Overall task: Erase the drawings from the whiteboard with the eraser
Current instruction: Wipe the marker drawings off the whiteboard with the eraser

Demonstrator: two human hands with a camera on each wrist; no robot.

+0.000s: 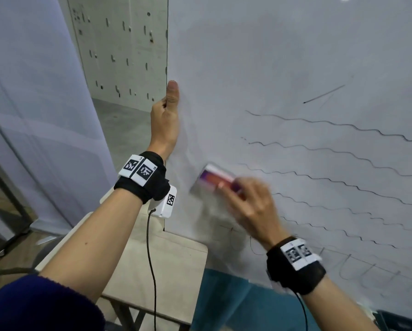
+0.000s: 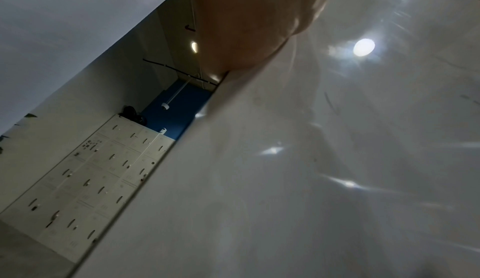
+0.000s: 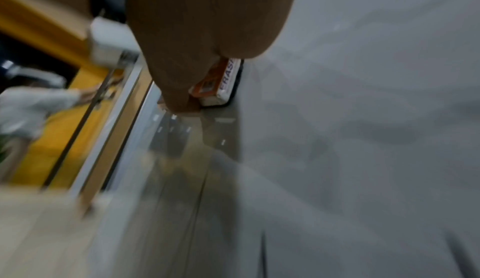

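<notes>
A large whiteboard (image 1: pixel 283 56) fills the right of the head view, with several wavy black lines (image 1: pixel 331 151) across its right half and loose scribbles near its lower edge. My right hand (image 1: pixel 250 206) grips a white and orange eraser (image 1: pixel 212 180) and presses it flat on the board at the lines' left ends; both are motion-blurred. The right wrist view shows the eraser (image 3: pixel 221 85) against the board (image 3: pixel 363 118) under my fingers. My left hand (image 1: pixel 166 115) grips the board's left edge, thumb on the front face, fingers hidden behind. The left wrist view shows that hand (image 2: pixel 249 25) at the board's edge (image 2: pixel 213 105).
Below the board's left corner stands a light wooden table (image 1: pixel 166 259), with a cable (image 1: pixel 152 271) hanging from my left wrist over it. Pale lockers (image 1: pixel 119 44) stand beyond the board's edge, and a translucent panel (image 1: pixel 33 103) stands to the left.
</notes>
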